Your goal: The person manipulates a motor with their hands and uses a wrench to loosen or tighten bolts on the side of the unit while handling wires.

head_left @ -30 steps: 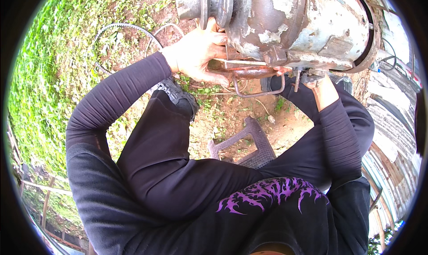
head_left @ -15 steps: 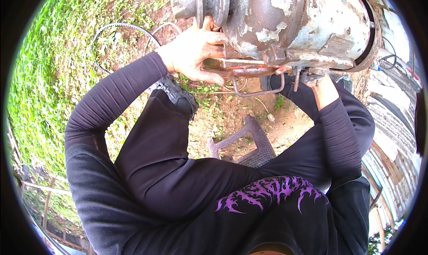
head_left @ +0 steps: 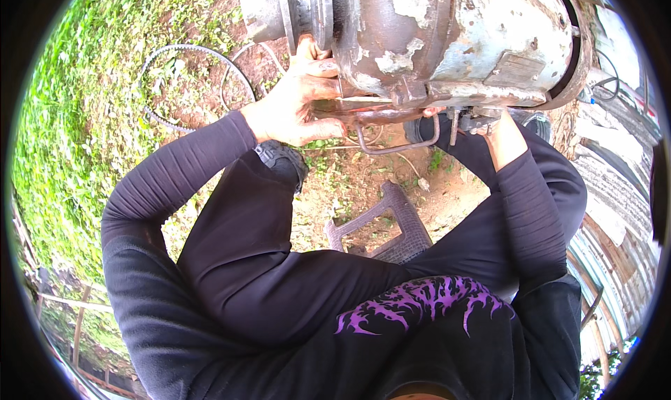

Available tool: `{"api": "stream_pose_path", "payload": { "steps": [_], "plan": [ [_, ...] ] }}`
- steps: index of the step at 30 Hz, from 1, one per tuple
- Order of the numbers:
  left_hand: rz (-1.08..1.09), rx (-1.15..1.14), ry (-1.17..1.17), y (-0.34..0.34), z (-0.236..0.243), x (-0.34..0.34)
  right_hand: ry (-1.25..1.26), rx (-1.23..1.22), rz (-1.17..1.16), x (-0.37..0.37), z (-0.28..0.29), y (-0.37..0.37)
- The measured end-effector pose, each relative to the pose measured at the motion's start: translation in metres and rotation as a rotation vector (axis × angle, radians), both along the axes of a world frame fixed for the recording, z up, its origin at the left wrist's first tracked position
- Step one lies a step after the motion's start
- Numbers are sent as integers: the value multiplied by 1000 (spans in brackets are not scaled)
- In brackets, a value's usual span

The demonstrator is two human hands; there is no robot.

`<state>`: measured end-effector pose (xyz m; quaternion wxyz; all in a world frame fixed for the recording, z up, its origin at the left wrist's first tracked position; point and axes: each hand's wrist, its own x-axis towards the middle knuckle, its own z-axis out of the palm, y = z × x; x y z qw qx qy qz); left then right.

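Two hands at the underside of a worn metal machine

In the head view, a rounded metal machine [head_left: 398,40] with peeling pale paint lies lengthwise at the top, in front of the seated person and partly cut off by the upper edge. A grooved pulley [head_left: 304,12] forms its left end. The left hand [head_left: 297,99] grips the left end of a rusty bar [head_left: 384,113] along the machine's underside, fingers above, thumb below, with fingertips just beneath the pulley. The right hand [head_left: 502,138] reaches to the right part of the underside; some fingertips show beside the bar, but most of the hand is hidden, so whether it is closed cannot be told. A bent rod [head_left: 402,148] hangs between the hands. A toothed belt [head_left: 234,69] lies on the ground to the left, and a purple-grey frame [head_left: 409,222] lies between the legs
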<state>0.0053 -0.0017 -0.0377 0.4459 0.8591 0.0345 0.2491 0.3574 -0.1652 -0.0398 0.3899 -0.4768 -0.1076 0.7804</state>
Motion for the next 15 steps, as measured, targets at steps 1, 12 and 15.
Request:
{"api": "stream_pose_path", "payload": {
  "steps": [1, 12, 15],
  "plan": [
    [-4, -22, 4, -1, -1, 2, 5, 43, 29, 5, -13, -6],
    [-109, 238, 93, 14, 15, 4, 96, -97, -2, 13, 21, 9],
    [-123, 240, 93, 12, -1, 8, -3, -96, -104, 26, 2, -1]
  ]
}}
